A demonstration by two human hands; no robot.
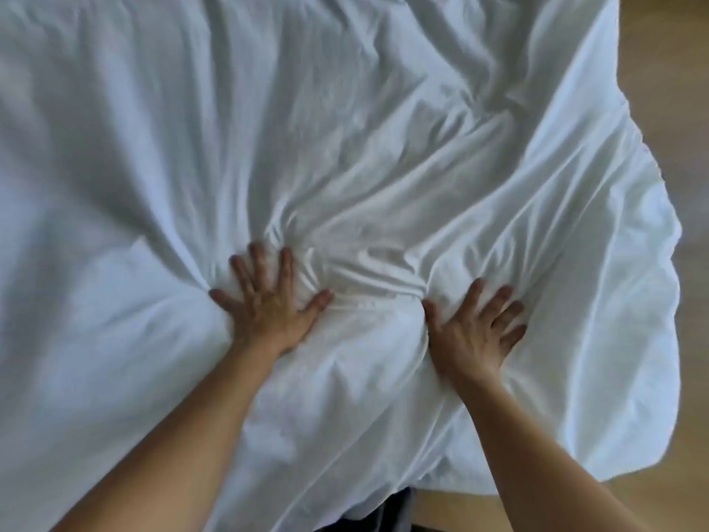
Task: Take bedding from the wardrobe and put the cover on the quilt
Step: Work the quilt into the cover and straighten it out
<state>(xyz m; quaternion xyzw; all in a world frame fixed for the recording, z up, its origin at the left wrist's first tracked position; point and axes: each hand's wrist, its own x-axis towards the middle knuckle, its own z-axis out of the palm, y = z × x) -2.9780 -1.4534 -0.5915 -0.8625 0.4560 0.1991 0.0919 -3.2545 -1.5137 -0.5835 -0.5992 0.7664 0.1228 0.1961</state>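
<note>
Two hands (268,307) (474,330) pressed flat on quilt cover (345,128), bunched between them

Light wooden floor (675,109) down the right side and bottom edge; dark, unidentifiable shape (387,510) at bottom centre.

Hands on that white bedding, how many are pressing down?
2. The left hand presses flat, fingers spread, near the middle of the crumpled white fabric bedding; the right hand presses beside it, toward the edge.
</note>
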